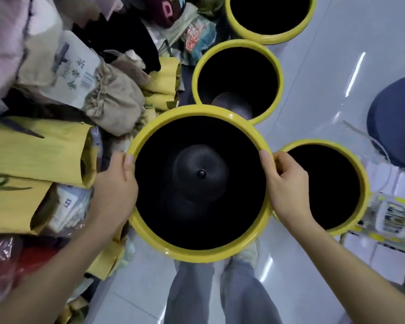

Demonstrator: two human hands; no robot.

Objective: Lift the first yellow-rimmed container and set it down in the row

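Observation:
A large round bin with a yellow rim (197, 254) and a black inside sits in the middle of the view, above my legs. My left hand (114, 185) grips its left rim, thumb over the edge. My right hand (287, 185) grips its right rim in the same way. A dark raised hump with a small knob shows at the bin's bottom.
Three more yellow-rimmed bins stand close by: one at the right (362, 183), one behind (197, 73), one at the top (269, 38). A heap of cloth and yellow bags (40, 148) fills the left. A dark blue stool (395, 118) stands at the right on a glossy white floor.

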